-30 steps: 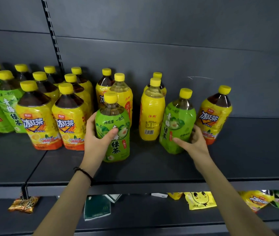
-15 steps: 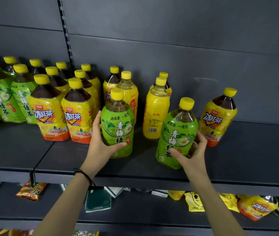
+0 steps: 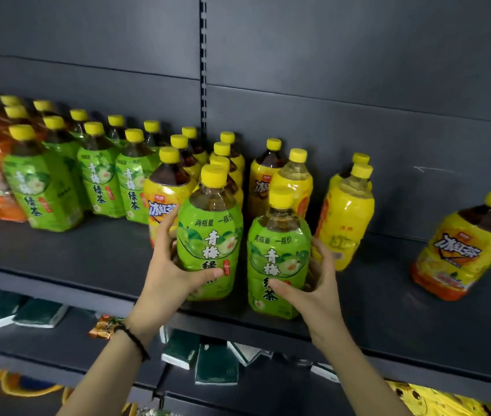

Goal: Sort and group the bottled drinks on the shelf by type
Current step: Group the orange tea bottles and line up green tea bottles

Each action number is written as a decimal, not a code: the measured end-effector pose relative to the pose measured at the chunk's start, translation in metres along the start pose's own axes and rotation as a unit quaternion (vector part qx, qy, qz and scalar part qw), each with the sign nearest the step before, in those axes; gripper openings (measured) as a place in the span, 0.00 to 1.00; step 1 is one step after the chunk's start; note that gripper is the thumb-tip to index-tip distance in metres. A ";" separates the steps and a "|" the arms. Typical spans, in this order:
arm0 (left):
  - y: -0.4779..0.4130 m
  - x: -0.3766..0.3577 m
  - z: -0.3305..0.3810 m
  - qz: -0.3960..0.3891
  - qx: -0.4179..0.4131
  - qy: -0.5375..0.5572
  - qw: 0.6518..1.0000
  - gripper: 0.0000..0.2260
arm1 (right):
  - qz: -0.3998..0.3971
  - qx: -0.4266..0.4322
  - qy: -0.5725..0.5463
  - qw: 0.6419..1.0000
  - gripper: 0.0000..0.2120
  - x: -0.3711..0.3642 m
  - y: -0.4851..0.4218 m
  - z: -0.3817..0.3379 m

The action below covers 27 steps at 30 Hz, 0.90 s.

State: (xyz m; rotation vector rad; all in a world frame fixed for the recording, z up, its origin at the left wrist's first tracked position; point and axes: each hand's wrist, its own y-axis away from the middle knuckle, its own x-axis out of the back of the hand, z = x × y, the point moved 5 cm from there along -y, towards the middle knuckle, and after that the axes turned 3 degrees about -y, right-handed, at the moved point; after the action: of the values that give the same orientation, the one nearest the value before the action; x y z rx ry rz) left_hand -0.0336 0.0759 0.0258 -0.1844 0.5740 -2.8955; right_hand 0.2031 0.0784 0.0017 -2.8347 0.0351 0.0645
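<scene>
Holding two green tea bottles at once, one per hand. Gripping the left-hand green bottle point(image 3: 211, 235) with the left hand point(image 3: 175, 274), thumb across the lower label, fingers curled round the far side. Clasping the right-hand green bottle point(image 3: 278, 259) with the right hand point(image 3: 313, 283), thumb on the front, fingers wrapped round its right flank. Both upright, almost touching, close to the front lip of the shelf point(image 3: 418, 310); cannot tell whether lifted or resting on their bases.

Well off to the left of the left hand: the green tea group point(image 3: 100, 184), the likely home for this pair. Just behind the left hand: dark iced tea bottles point(image 3: 163, 199) in yellow labels. Just behind the right hand's fingers: pale yellow bottles point(image 3: 344, 217). Far to the right of the right hand: one lone iced tea bottle point(image 3: 463, 247), apart from its kind.

Probably at the start of a carry towards the green group. Possible trouble from here:
- Slipping on the smooth film labels, with each large, full-looking bottle gripped low and so apt to tip.
- Knocking the iced tea bottles behind the left knuckles on the way left, given the tight crowding.
- Clipping one held bottle against the other.
- Dropping a bottle off the front lip onto the packets point(image 3: 215, 366) on the lower shelf point(image 3: 58, 346).
</scene>
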 end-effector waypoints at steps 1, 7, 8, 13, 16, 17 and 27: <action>-0.002 0.012 0.003 0.005 -0.005 -0.001 1.000 0.49 | -0.006 0.001 -0.003 1.000 0.41 -0.016 -0.003 0.000; -0.027 0.107 0.002 0.016 -0.028 -0.021 0.999 0.50 | -0.032 0.018 -0.042 0.998 0.41 -0.118 -0.018 -0.001; -0.032 0.124 -0.001 0.010 -0.027 -0.032 0.999 0.50 | -0.029 0.018 -0.041 0.999 0.41 -0.135 -0.019 0.000; -0.049 0.196 -0.028 0.011 -0.008 -0.041 0.999 0.49 | -0.027 0.017 -0.032 0.999 0.42 -0.218 -0.021 0.022; -0.061 0.226 -0.049 0.003 0.007 -0.047 0.999 0.49 | -0.011 0.014 -0.024 1.000 0.42 -0.255 -0.023 0.032; -0.065 0.234 -0.056 -0.003 0.015 -0.046 0.999 0.50 | -0.009 0.012 -0.017 1.000 0.42 -0.264 -0.025 0.034; -0.090 0.263 -0.086 0.022 -0.011 -0.154 0.988 0.51 | 0.119 0.055 0.181 0.975 0.47 -0.314 -0.029 0.044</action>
State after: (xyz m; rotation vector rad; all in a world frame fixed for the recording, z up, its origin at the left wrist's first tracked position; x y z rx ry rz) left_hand -0.3172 0.1355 0.0041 -0.6012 0.5464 -2.7406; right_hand -0.1112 0.1242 -0.0161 -2.6796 0.4438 -0.3903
